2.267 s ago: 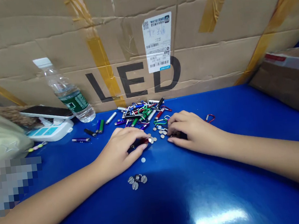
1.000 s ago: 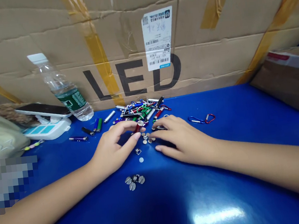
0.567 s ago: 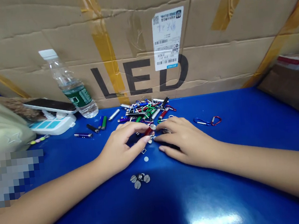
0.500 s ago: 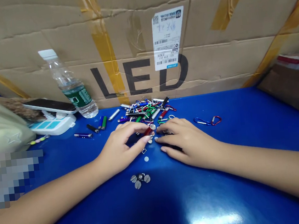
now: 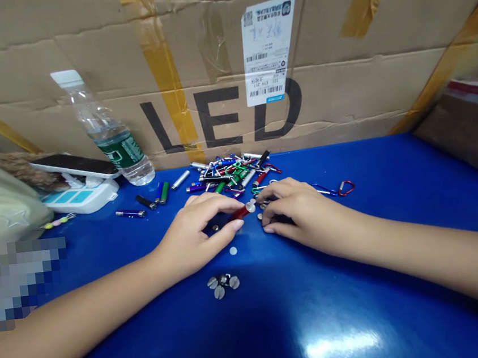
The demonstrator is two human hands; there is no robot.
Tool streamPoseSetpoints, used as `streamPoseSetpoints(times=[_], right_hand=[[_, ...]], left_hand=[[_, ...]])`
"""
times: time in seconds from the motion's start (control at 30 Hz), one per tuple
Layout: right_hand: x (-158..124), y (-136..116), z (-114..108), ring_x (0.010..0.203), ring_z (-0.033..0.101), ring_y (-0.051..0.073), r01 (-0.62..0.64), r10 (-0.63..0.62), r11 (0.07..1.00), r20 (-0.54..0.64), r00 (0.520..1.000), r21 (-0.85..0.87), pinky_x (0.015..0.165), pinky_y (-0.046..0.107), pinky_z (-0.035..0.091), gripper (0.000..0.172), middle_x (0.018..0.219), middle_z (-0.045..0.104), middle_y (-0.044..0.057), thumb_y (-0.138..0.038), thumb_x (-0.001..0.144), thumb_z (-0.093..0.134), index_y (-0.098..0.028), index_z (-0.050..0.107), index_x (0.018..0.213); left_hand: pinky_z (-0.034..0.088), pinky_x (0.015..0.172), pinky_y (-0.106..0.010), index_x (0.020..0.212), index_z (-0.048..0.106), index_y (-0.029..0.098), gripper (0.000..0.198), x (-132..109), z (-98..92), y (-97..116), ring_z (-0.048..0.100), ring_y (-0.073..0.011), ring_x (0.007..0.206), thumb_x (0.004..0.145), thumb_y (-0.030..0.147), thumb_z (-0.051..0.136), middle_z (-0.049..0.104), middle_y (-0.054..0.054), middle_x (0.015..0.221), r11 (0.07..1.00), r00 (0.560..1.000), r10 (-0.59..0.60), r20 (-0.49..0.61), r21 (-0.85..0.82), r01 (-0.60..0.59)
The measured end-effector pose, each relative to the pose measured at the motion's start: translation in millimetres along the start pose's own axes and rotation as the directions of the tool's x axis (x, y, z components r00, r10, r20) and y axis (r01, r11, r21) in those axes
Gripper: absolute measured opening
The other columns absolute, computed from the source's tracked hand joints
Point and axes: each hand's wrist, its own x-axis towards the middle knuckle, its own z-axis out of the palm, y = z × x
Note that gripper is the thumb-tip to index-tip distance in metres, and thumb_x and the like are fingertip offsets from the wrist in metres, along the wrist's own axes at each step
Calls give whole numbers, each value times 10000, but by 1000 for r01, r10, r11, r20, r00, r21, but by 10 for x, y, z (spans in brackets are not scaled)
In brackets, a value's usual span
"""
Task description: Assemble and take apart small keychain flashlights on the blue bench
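My left hand [image 5: 201,228] grips a short red metal flashlight tube [image 5: 239,213] between thumb and fingers. At the tube's right end is a silvery round disc [image 5: 250,207]. My right hand [image 5: 297,207] is close by, palm down, fingers bent and apart over small round discs like button cells [image 5: 260,216], partly hidden beneath it. One pale disc [image 5: 233,251] lies alone on the blue table. Nearer to me is a small cluster of slotted metal end caps [image 5: 219,292]. Behind both hands lies a pile of coloured mini flashlights with carabiner clips [image 5: 238,174].
Several loose tubes [image 5: 163,193] lie left of the pile. Blue and red carabiners [image 5: 346,189] are to the right. A water bottle [image 5: 127,151], a power strip [image 5: 81,199] with a phone [image 5: 76,166] and a pale bag [image 5: 1,192] stand left. A large cardboard box [image 5: 101,45] closes off the back.
My left hand, with the red tube, has shifted slightly right. My right hand has also moved a little right, its fingers curling more over the small discs. The camera view has tilted slightly.
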Motion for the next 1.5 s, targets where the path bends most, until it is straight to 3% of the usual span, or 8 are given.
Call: streamPoseSetpoints(times=[0.13,0.4,0.6,0.73,1.03,1.27,1.5], right_hand=[[-6,10,-43,974,538,238,-57,57,998,65,996,3,825,392,428,52,1040,614,72,-214,787,661,-230,711,785],[-69,39,-68,990,529,251,-46,47,998,24,999,-47,829,407,426,42,1070,607,73,-238,783,674,-228,706,757],[-62,22,-51,1032,532,257,-61,61,998,9,998,-30,858,416,435,151,1100,601,89,-255,764,698,-231,699,913],[-45,-2,-65,1076,518,260,-70,70,998,54,996,4,890,425,411,48,1146,590,69,-234,781,674,-245,715,804],[-25,-21,-108,1026,534,254,-115,107,991,108,988,68,871,420,420,50,1073,608,75,-169,757,673,-212,695,745],[-11,-101,-197,1063,538,200,-37,65,935,-67,996,353,926,377,404,72,1038,613,52,-223,819,611,-203,651,762],[-13,-207,-216,996,580,182,-122,195,785,-55,979,608,881,357,443,142,1051,614,49,-301,826,596,-193,642,744]], left_hand=[[452,888,-351,1016,620,230,174,-12,7,-6,609,-188,991,867,274,540,682,-27,1003,999,999,44,21,26,-44],[451,885,-338,1033,618,230,185,-18,1,-12,603,-178,985,870,280,548,680,-26,1002,998,997,51,52,31,-53],[445,887,-326,1036,612,230,181,-20,2,-17,595,-171,996,867,261,558,678,-18,1004,997,996,71,59,24,-73],[444,886,-326,1036,614,226,183,-18,6,-20,595,-174,998,864,256,560,678,-18,1005,997,995,74,64,30,-76],[447,883,-338,1038,620,219,188,-18,7,-16,598,-181,998,865,257,555,681,-29,1013,995,993,92,73,28,-95],[435,885,-334,1038,626,222,190,-11,17,-16,592,-179,1004,869,257,548,683,-32,1012,992,990,109,94,49,-114],[419,866,-304,1031,627,230,180,-12,22,-6,599,-159,985,864,229,560,684,-13,1000,987,985,151,88,50,-156]])
